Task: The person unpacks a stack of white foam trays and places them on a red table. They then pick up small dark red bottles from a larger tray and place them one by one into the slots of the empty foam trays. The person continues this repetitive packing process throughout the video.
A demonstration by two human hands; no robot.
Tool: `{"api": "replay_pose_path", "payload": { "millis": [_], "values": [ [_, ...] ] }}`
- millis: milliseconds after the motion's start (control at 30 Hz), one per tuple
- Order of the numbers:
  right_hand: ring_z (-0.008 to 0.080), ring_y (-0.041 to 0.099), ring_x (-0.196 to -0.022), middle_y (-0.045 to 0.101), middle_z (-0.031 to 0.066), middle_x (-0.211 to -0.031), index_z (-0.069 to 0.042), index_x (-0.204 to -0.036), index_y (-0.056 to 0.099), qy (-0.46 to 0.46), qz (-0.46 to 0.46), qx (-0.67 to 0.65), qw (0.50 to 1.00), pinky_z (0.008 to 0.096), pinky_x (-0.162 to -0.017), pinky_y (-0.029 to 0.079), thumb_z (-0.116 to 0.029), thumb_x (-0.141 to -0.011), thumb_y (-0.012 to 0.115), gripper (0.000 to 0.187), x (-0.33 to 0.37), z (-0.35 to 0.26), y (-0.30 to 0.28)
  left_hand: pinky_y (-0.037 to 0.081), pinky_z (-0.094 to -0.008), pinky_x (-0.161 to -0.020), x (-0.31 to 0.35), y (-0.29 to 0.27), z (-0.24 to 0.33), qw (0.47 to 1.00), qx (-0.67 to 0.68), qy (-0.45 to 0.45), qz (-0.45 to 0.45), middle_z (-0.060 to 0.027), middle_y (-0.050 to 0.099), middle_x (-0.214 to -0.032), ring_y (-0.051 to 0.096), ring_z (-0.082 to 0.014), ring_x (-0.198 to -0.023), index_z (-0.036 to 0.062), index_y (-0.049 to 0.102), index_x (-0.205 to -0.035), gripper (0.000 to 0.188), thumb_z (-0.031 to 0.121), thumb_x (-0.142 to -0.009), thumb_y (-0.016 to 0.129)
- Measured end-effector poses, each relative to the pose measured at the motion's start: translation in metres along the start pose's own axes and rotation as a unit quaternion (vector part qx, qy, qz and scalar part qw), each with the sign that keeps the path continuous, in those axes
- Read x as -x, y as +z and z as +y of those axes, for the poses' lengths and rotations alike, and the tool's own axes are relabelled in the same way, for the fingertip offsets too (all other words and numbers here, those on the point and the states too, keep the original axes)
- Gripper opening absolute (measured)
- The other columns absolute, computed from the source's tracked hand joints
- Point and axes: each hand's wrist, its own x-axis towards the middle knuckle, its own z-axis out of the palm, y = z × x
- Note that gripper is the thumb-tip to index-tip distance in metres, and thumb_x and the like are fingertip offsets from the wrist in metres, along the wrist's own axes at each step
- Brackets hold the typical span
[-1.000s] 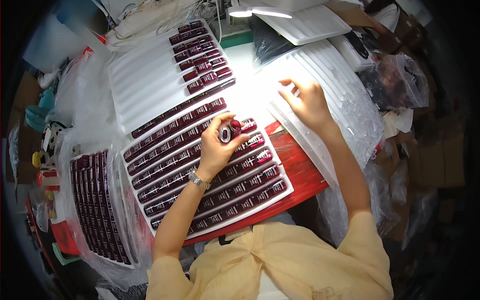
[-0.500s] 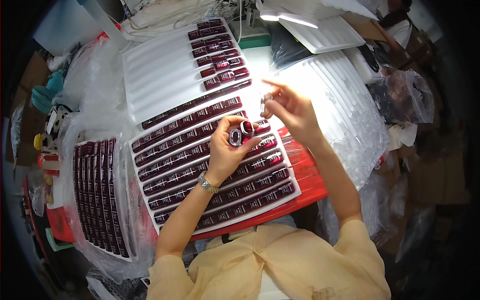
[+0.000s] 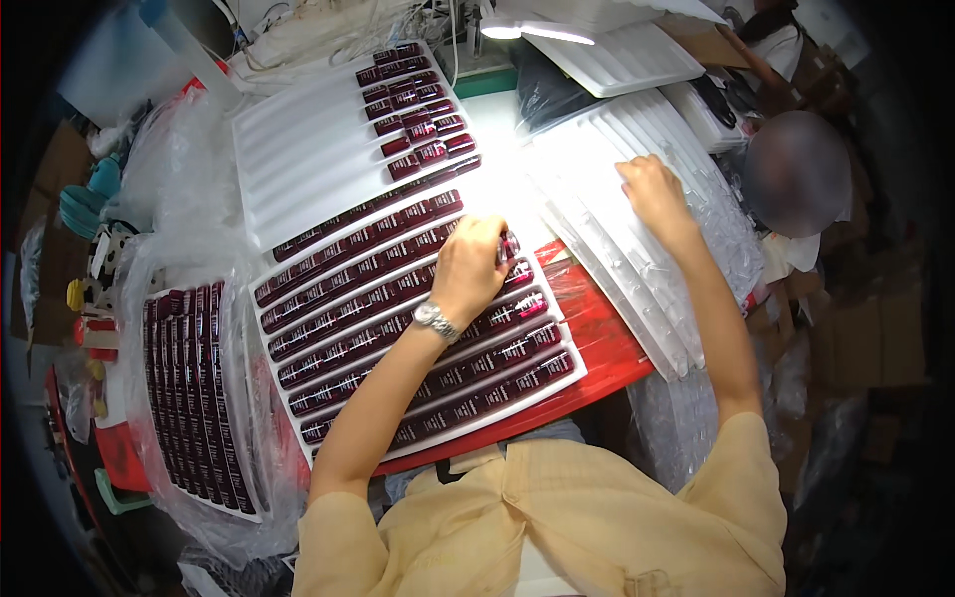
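Note:
My left hand [image 3: 470,267], with a metal watch on the wrist, is closed around a few small dark-red tubes [image 3: 508,246] over the white ribbed tray [image 3: 298,189]. That tray holds long rows of the same dark-red tubes [image 3: 378,264]. My right hand [image 3: 652,194] reaches to the right and rests on a stack of clear ribbed plastic trays [image 3: 637,269]; whether its fingers pinch anything is hidden.
A second white tray full of dark-red tubes [image 3: 194,398] lies in a plastic bag at the left. The red table [image 3: 597,348] shows under the trays. More white trays [image 3: 617,60] and a lamp [image 3: 537,30] stand at the back. Another person [image 3: 796,179] sits at the right.
My right hand has moved away from the left hand, out to the right onto the clear trays. My left hand stays over the tray with the tubes in it.

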Motion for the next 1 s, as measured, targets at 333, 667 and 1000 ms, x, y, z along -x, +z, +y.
{"api": "replay_pose_path", "payload": {
  "millis": [333, 667, 1000],
  "values": [
    [0.0064, 0.062, -0.071, 0.066, 0.0019, -0.077, 0.0, -0.1, 0.068, 0.088, 0.057, -0.65, 0.753, 0.0211, -0.066, 0.052, 0.0, -0.078, 0.074, 0.023, 0.027, -0.097, -0.057, 0.05, -0.0282, -0.083, 0.014, -0.029, 0.011, 0.944, 0.326, -0.023, 0.049, -0.0068, 0.07, -0.094, 0.064, -0.0124, -0.091, 0.0053, 0.057, -0.099, 0.034, 0.005, -0.074, 0.08],
    [0.0279, 0.064, -0.089, 0.066, 0.0146, -0.107, -0.002, -0.115, 0.064, -0.059, 0.1, -0.509, 0.853, 0.0342, -0.076, 0.052, -0.009, -0.076, 0.076, 0.042, 0.05, -0.161, -0.033, 0.048, -0.0312, -0.092, 0.024, -0.055, -0.01, 0.897, 0.429, -0.082, 0.069, -0.0075, 0.067, -0.103, 0.061, -0.0136, -0.1, 0.0065, 0.055, -0.101, 0.034, 0.001, -0.076, 0.077],
    [0.0127, 0.066, -0.078, 0.069, 0.0105, -0.089, 0.005, -0.103, 0.066, 0.195, -0.02, -0.625, 0.755, 0.0226, -0.063, 0.052, -0.002, -0.091, 0.059, 0.015, 0.088, -0.134, 0.016, 0.05, -0.0397, -0.081, -0.091, -0.086, -0.182, 0.979, -0.128, -0.122, 0.106, -0.0181, 0.066, -0.097, 0.063, -0.0324, -0.096, 0.0032, 0.055, -0.104, 0.036, 0.002, -0.073, 0.074]
  ]
}}
